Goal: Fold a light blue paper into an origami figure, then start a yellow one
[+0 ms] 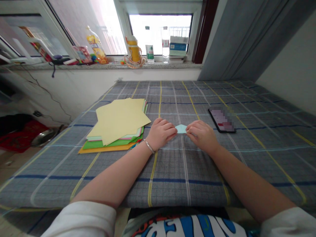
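A small piece of light blue folded paper is held between my two hands over the plaid cloth. My left hand, with a silver bangle on its wrist, pinches the paper's left end. At the right end, the fingers of my right hand are closed on the same paper. Its top edge rises to a low point in the middle; both ends are hidden by my fingers. Just left of my left hand lies a stack of coloured paper, with pale yellow sheets on top and green and orange ones below.
A black-edged phone lies on the plaid cloth to the right. Along the windowsill stand a yellow drink bottle, a yellow flask, clear bottles and a blue-and-white box. A grey curtain hangs at right.
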`<state>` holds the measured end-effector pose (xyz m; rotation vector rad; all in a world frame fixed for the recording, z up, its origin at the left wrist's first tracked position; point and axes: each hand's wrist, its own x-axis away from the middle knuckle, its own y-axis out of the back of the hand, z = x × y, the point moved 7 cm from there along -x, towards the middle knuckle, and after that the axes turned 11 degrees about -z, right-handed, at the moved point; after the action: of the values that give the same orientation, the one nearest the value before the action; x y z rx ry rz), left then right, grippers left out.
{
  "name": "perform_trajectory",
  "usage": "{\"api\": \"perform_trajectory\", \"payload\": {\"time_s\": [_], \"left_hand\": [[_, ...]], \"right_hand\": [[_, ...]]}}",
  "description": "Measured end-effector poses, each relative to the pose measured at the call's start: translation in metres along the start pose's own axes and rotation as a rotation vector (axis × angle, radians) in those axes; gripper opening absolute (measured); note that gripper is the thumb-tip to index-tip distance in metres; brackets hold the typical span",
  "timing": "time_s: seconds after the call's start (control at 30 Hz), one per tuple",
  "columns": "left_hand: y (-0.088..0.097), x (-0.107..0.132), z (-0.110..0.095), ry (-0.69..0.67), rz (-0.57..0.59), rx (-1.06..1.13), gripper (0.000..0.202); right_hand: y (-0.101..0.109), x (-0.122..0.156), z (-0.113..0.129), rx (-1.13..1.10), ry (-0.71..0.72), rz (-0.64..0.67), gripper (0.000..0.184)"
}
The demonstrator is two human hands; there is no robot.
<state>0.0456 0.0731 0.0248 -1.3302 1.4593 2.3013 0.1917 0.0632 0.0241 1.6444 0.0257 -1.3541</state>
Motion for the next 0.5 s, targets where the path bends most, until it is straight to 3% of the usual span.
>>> {"api": "perform_trajectory", "payload": {"time_s": [0.5], "left_hand": [[0.005, 0.000, 0.012, -0.007, -0.006, -0.047, 0.021]], "right_hand": [[0.004, 0.003, -0.014, -0.002, -0.014, 0.004, 0.013]]}}
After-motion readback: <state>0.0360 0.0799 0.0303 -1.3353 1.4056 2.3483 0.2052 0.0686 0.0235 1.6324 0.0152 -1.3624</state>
